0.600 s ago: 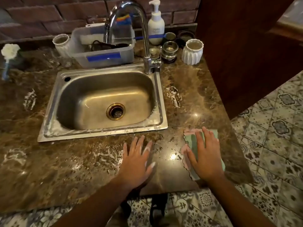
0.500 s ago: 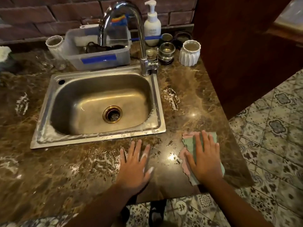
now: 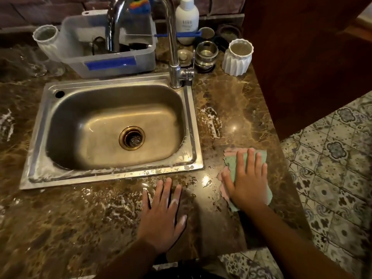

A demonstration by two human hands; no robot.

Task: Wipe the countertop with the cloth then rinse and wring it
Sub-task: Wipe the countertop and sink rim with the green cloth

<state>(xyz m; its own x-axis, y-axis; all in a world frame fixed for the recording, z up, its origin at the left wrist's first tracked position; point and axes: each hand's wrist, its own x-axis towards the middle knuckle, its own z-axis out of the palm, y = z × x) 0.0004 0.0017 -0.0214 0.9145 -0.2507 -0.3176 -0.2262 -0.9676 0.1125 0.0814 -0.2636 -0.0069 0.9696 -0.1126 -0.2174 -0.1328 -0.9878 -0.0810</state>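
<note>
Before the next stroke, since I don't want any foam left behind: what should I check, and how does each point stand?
1. The cloth lies flat under the right hand, fingers spread on it: ok.
2. The left hand is apart from the cloth, flat on the countertop: ok.
3. Countertop free of foam: not ok. A foam smear lies right of the sink, and foam patches lie in front of it.
4. Way from the cloth to the foam smear free of things: ok. The white ribbed cup stands farther back.
5. Cloth damp enough: cannot tell.
</note>
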